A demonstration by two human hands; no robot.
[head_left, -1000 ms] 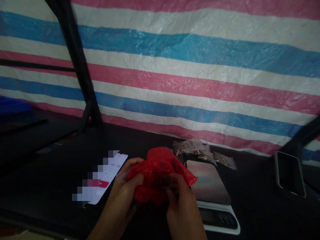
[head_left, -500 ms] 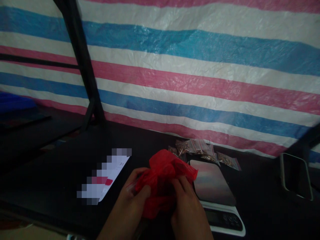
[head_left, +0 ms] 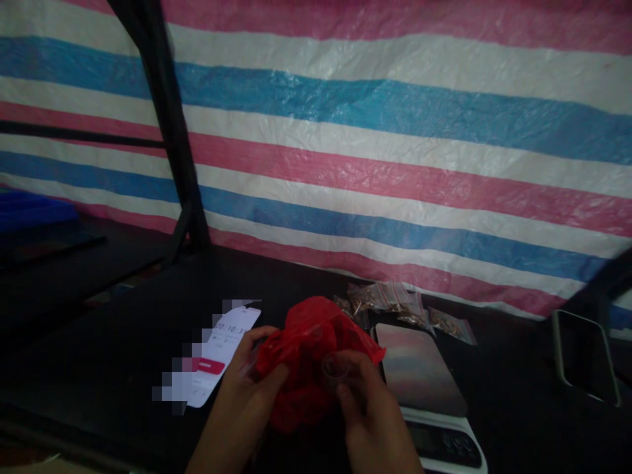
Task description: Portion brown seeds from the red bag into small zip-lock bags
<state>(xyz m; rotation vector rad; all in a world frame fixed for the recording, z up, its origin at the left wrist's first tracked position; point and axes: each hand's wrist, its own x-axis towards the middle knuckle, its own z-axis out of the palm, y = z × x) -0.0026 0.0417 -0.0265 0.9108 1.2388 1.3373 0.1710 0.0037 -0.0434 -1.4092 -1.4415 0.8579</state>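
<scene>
Bag [head_left: 320, 322]: red, thin plastic, crumpled; bunched between the left grip [head_left: 251, 388] and the right grip [head_left: 372, 388], bulging up beyond both, one pointed corner reaching past the right grip's fingers toward the scale; inside too dark to make out.
Left grip: closed narrow on the bag's left side, thumb laid over the near folds, fingers curled behind.
Clear plastic [head_left: 249, 365]: peeks out at the left grip's fingers, small and blurred; cannot tell what kind.
Right grip: drawn in narrow on the cup, between thumb and fingers.
Cup [head_left: 336, 368]: clear, small, round-rimmed; in the right grip, seen against the red folds; cannot tell whether within the bag's mouth.
Scale [head_left: 419, 368]: white body, steel plate, dark control panel; just right of the right grip, near left part hidden behind that hand.
Sachets [head_left: 375, 297]: clear, filled with brown bits; clustered beyond the right grip, past the scale's far edge, one lying farther right.
Lit phone [head_left: 212, 368]: left of the left grip, partly masked by pixel blocks; shows digits and a red button.
Dark phone [head_left: 585, 359]: well right of the right grip, pale-edged, screen black.
Desk [head_left: 123, 342]: black, spread beneath both grips.
Striped sheet [head_left: 370, 158]: pink, white and blue, hung beyond both grips.
Post [head_left: 165, 112]: black, beyond the left grip.
</scene>
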